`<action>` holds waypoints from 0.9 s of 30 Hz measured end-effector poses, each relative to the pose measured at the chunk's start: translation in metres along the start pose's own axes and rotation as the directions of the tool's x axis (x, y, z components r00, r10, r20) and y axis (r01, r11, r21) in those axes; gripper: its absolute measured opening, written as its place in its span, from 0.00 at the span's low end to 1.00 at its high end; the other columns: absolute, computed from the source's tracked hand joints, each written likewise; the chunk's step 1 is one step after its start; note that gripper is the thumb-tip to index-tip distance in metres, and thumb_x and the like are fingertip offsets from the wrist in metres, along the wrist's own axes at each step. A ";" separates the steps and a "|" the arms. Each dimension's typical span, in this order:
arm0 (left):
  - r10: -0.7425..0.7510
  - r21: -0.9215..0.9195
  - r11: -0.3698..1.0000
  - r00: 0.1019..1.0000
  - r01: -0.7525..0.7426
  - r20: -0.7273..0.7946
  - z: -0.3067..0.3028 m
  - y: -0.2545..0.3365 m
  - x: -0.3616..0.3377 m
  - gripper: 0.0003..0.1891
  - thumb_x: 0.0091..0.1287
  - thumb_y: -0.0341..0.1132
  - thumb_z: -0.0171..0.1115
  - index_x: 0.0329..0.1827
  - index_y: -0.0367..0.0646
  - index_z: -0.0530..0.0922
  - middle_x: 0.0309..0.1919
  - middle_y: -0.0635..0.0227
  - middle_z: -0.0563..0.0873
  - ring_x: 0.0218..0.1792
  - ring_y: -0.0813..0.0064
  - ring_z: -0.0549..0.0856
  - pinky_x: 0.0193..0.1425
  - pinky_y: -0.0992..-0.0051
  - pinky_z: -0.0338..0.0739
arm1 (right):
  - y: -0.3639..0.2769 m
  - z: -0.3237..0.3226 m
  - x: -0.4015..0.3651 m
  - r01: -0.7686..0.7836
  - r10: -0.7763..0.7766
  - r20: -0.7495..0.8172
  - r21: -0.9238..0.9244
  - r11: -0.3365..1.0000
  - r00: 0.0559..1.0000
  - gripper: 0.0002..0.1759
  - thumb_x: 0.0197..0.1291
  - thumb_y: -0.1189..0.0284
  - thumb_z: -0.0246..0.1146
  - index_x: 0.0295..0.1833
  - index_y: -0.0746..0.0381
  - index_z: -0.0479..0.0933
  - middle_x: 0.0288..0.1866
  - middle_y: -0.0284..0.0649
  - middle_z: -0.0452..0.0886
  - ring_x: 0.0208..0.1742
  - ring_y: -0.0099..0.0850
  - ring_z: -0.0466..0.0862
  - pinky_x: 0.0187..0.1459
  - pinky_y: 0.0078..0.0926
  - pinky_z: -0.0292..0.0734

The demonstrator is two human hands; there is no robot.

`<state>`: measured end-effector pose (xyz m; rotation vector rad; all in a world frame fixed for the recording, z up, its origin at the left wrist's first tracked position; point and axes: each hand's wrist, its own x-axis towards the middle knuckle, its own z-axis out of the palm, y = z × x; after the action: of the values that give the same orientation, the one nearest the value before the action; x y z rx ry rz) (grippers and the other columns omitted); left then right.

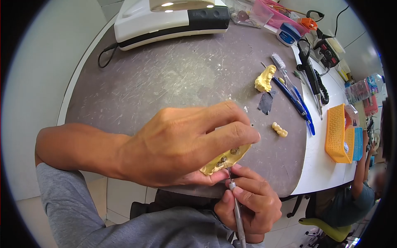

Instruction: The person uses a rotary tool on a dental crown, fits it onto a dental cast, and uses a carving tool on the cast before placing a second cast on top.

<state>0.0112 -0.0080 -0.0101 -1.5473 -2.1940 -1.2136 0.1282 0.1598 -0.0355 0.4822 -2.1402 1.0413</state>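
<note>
My left hand (182,144) grips a yellow plaster dental cast (225,159) by its edges, just above the near rim of the grey bench mat (165,78). Small dark spots show on the cast's tooth row. My right hand (248,202) sits below it, fingers closed on a thin metal hand tool (236,206) held like a pen. The tool's tip touches the underside of the cast near the dark spots.
A second yellow cast (265,78), a small tooth piece (279,129), a dark scrap (265,103), a toothbrush (285,72) and blue pens lie on the mat. A white machine (165,18) stands at the back. An orange basket (337,132) sits right; another person (355,194) is beyond it.
</note>
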 end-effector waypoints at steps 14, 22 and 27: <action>0.002 -0.001 1.000 1.000 -0.002 -0.020 0.002 0.001 0.001 0.30 0.41 0.29 0.81 0.53 0.42 0.82 0.45 0.63 0.87 0.36 0.71 0.89 0.32 0.76 0.86 | -0.001 -0.002 -0.002 -0.004 0.004 0.026 -0.006 1.000 1.000 0.15 0.49 0.80 0.76 0.38 0.66 0.76 0.30 0.46 0.86 0.39 0.45 0.92 0.36 0.32 0.91; 0.003 0.003 1.000 1.000 -0.003 -0.019 0.002 0.001 0.001 0.30 0.42 0.29 0.81 0.53 0.42 0.83 0.44 0.63 0.87 0.36 0.71 0.89 0.31 0.76 0.86 | -0.001 -0.003 -0.002 0.007 -0.005 0.050 -0.024 1.000 0.999 0.15 0.50 0.79 0.76 0.38 0.68 0.76 0.31 0.47 0.86 0.40 0.45 0.92 0.37 0.32 0.91; 0.006 0.011 1.000 0.999 -0.006 -0.033 0.002 0.001 0.002 0.29 0.41 0.29 0.81 0.52 0.42 0.83 0.44 0.64 0.87 0.35 0.72 0.89 0.30 0.77 0.86 | -0.001 -0.002 -0.003 0.009 -0.008 0.041 -0.035 0.999 0.999 0.14 0.50 0.80 0.76 0.38 0.68 0.76 0.31 0.47 0.86 0.39 0.45 0.92 0.37 0.32 0.91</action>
<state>0.0119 -0.0048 -0.0100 -1.5172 -2.1706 -1.2141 0.1316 0.1606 -0.0360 0.4992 -2.1870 0.9949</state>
